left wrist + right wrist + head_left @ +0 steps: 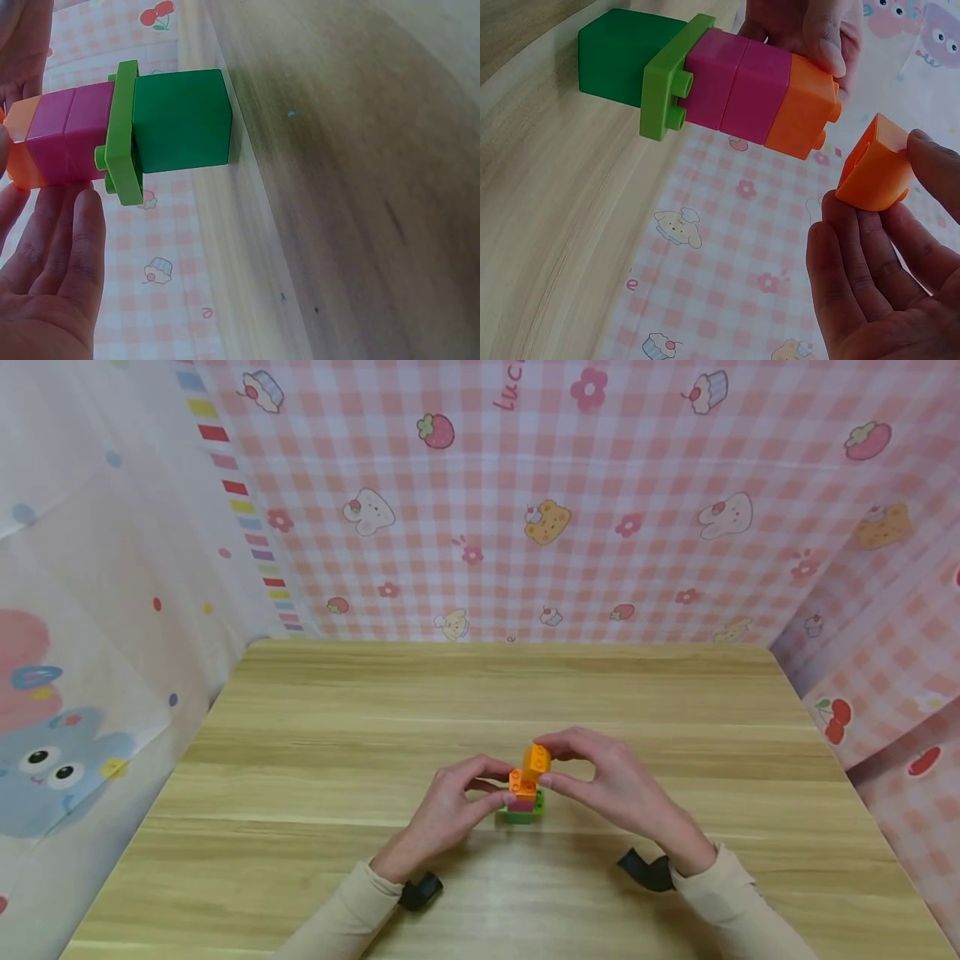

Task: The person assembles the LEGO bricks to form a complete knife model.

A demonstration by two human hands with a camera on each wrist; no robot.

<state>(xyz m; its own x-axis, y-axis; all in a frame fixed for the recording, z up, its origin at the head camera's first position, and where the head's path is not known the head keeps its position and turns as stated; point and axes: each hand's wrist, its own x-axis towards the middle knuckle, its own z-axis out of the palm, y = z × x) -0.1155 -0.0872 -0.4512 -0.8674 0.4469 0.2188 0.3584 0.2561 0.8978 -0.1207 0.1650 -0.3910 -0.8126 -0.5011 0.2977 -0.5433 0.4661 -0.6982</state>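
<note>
A tower of toy building bricks stands upright on the wooden table. Its base is a dark green block (619, 56), topped by a wider light green plate (660, 90). Two magenta bricks (756, 90) come above that, and an orange brick (801, 105) with studs caps the tower. My left hand (450, 802) holds the orange top brick between thumb and fingers. A second, yellow-orange brick (537, 762) is pinched by my right hand (618, 781), just above and to the right of the tower. In the right wrist view a gap separates this brick (881, 165) from the top studs.
The light wooden table (337, 718) reaches back to a pink checked cloth (495, 477) hanging behind it. A pale patterned cloth (90, 568) hangs along the left side. Black straps (647, 870) show at both wrists.
</note>
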